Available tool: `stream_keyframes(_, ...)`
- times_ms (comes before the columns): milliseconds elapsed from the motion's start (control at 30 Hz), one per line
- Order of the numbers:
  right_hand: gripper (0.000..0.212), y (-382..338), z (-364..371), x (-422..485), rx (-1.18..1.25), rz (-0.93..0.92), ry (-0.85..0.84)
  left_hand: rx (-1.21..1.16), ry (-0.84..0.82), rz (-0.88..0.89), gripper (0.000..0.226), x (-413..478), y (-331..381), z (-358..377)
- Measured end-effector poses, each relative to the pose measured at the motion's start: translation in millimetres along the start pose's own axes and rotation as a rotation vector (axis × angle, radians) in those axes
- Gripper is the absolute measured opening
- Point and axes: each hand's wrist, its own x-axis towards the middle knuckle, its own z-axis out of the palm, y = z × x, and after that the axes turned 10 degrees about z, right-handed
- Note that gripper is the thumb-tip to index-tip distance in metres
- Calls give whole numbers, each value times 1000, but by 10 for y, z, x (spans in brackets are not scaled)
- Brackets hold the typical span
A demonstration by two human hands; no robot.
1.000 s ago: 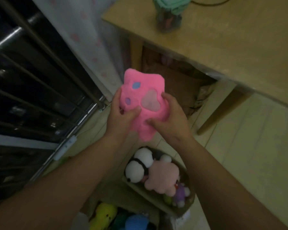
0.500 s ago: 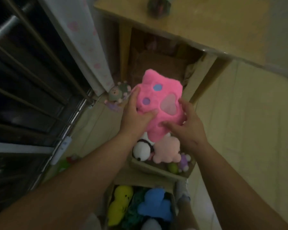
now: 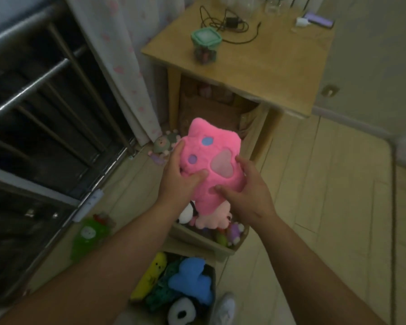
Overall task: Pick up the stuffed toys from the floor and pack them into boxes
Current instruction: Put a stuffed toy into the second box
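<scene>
Your left hand (image 3: 177,181) and right hand (image 3: 247,198) gripped the pink toy (image 3: 217,146) above the box (image 3: 197,241), probably to pack it.

I hold the paw plush (image 3: 211,160) between my left hand (image 3: 176,178) and right hand (image 3: 247,193), over the far box (image 3: 197,241). The near box (image 3: 141,313) sits before it, and the table (image 3: 267,66) stands behind, with a jar (image 3: 205,44) on top.

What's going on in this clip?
A person holds a pink plush in both hands, the left hand and right hand gripping its sides, over a box already holding several toys. A second box nearer the person is also filled. A green toy and a small doll lie on the floor, not yet packed.
</scene>
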Motion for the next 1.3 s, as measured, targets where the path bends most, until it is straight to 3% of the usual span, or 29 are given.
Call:
stream_keyframes(200, 80, 91, -467, -286, -68, -51, -61, 6, 101, -7, 85, -530, 173, 301)
stream_keyframes(800, 75, 446, -578, -820, -56, -66, -79, -34, 100, -33, 81, -1159, 116, 393)
stream_keyframes(1067, 67, 795, -1160, -173, -67, -79, -214, 76, 175, -117, 85, -943, 21, 1164)
stream_keyframes(1300, 78, 1250, -1436, 977, -235, -165, -452, 2, 486, -171, 81, -558, -517, 2054)
